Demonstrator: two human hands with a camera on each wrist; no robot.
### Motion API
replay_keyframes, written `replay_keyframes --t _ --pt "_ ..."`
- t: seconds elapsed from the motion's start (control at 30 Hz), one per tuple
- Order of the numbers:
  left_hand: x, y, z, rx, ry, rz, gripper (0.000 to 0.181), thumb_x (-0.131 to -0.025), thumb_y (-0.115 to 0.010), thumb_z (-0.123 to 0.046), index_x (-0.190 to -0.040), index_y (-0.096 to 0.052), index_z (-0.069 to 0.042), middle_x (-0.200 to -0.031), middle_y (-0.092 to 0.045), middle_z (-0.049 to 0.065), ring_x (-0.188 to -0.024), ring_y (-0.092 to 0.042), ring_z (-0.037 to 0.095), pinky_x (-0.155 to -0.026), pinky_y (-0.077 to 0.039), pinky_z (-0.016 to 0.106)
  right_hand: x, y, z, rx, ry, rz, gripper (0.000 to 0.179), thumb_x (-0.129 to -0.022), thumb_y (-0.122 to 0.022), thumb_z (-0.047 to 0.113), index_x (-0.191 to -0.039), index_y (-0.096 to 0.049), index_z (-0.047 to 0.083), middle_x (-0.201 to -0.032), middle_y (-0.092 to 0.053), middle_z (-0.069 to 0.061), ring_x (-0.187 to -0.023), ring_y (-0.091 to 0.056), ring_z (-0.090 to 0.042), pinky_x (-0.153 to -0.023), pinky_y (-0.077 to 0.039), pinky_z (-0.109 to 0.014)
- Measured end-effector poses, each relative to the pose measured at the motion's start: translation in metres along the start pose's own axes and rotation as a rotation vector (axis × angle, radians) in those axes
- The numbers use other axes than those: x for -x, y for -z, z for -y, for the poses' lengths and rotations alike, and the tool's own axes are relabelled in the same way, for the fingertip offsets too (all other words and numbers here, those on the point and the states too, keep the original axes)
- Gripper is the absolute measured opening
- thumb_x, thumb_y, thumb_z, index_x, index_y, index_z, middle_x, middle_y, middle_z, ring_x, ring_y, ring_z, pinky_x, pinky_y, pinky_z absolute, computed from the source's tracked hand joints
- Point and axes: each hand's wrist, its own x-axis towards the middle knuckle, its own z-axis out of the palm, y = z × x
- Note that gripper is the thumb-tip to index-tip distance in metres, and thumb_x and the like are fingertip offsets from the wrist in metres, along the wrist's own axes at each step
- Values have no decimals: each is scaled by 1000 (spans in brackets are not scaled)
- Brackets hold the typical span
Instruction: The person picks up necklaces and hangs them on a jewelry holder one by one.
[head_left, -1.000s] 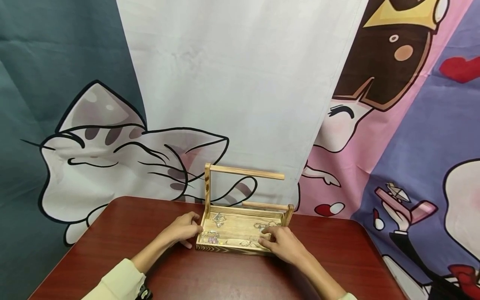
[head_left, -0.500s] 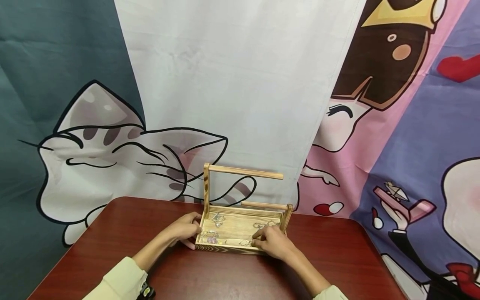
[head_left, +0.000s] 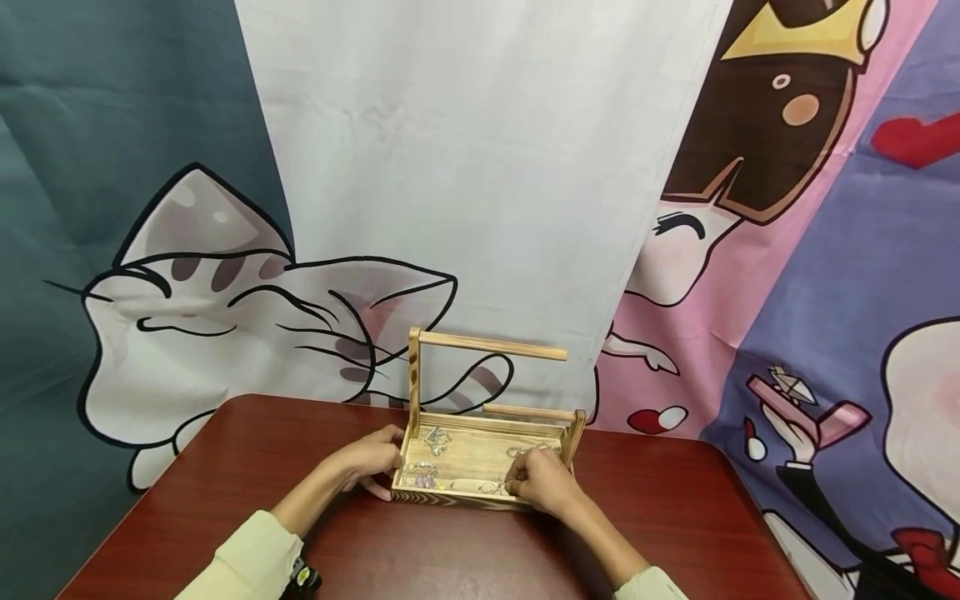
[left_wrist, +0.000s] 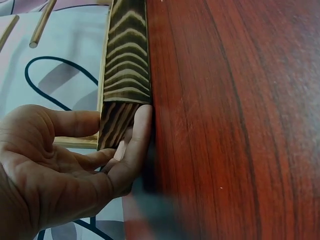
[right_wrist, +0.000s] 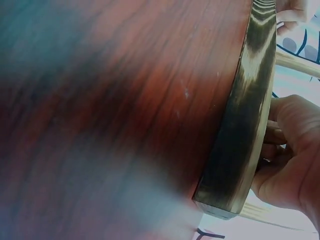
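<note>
A light wooden tray (head_left: 480, 450) with dark-grained outer walls stands on the table. Thumb and fingers of my left hand (head_left: 369, 461) grip its left end, the thumb at the rim and the fingers against the outer side. My right hand (head_left: 546, 481) reaches over the front wall (right_wrist: 240, 130) into the right part of the tray, fingers bent downward; whether they pinch anything is hidden. Inside lie a silvery piece of jewellery (head_left: 437, 440) at the back left, a beaded bracelet (head_left: 424, 478) with pink-purple parts at the front left, and chain-like jewellery (head_left: 521, 451) at the right.
A tall wooden post with a crossbar (head_left: 491, 343) rises from the tray's left end. A lower bar (head_left: 528, 412) meets the short right-hand post. The reddish-brown table (head_left: 315, 542) surrounds the tray, and a printed cloth (head_left: 480, 167) hangs close behind it.
My right hand has shifted slightly left and lower in the tray, and its fingers have drawn together. The left hand has closed in on the tray's left end. The tray stays in place.
</note>
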Motion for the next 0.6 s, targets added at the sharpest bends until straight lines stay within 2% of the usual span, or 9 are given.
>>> replay_keyframes --t 0.1,0.2,0.3,0.4,0.6 --pt "0 0 -1 -1 2 2 58 -95 -56 2 -152 -47 2 -108 -72 21 -91 -73 30 -59 -69 37 3 15 27 -23 -64 16 12 -88 -82 11 -79 -80 18 -70 -71 12 -67 -58 1 -62 -52 -23" --pt "0 0 0 2 4 5 58 -94 -56 2 -152 -47 2 -107 -72 22 -91 -73 30 -60 -69 37 4 22 42 -48 -136 44 13 -93 -79 10 -82 -79 16 -74 -72 10 -69 -56 1 -64 -50 -22" --pt "-1 -1 0 3 5 2 57 -95 -56 2 -152 -47 2 -108 -72 22 -91 -73 30 -60 -69 37 4 26 47 -87 -186 58 13 -98 -78 11 -85 -81 14 -72 -73 5 -64 -53 1 -62 -46 -20" --pt "-1 -1 1 1 11 -8 58 -95 -56 2 -152 -47 1 -107 -72 22 -91 -72 30 -59 -68 36 3 30 48 -178 -237 51 14 -101 -76 13 -89 -83 10 -72 -75 -3 -61 -53 -2 -59 -44 -20" --pt "-1 0 0 -1 12 -12 60 -94 -56 1 -153 -47 1 -107 -72 22 -91 -73 30 -59 -68 36 6 41 51 -346 -336 11 16 -101 -76 17 -95 -83 4 -94 -82 -9 -76 -58 -8 -67 -47 -21"
